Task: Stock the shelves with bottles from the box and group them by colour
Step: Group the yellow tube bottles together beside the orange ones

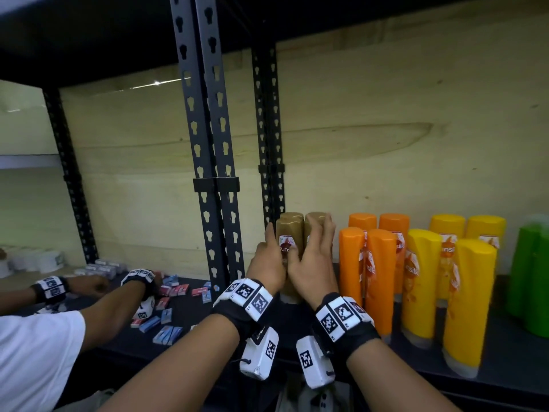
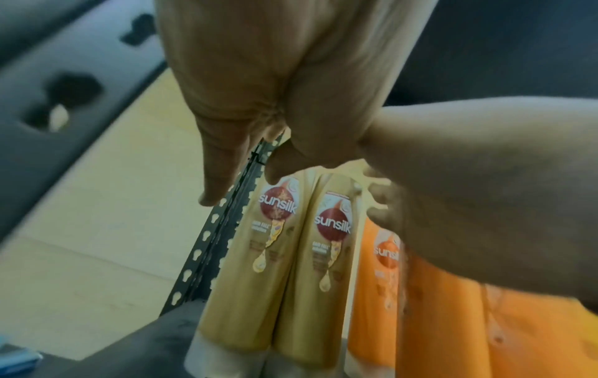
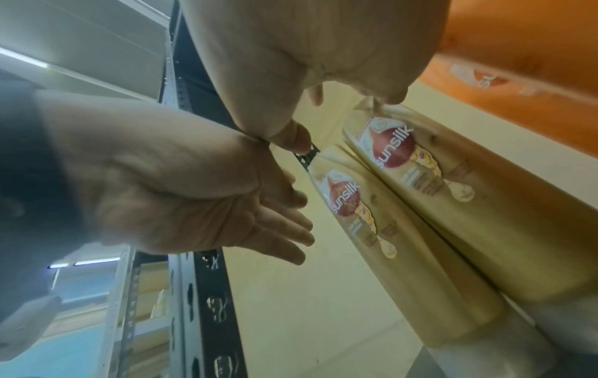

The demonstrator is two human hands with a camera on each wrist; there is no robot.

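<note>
Two gold bottles stand cap down, side by side, at the left end of the dark shelf. My left hand is at the left bottle's left side and front, its fingers straight. My right hand lies along the right bottle with its fingers extended upward. In the left wrist view the left hand shows straight fingers just short of the gold bottles. The right wrist view shows both palms spread in front of the gold pair, neither wrapped round a bottle.
Right of the gold pair stand several orange bottles, then several yellow bottles, then green bottles. A black slotted upright rises just to the left. Beyond it another person's arms sort small boxes.
</note>
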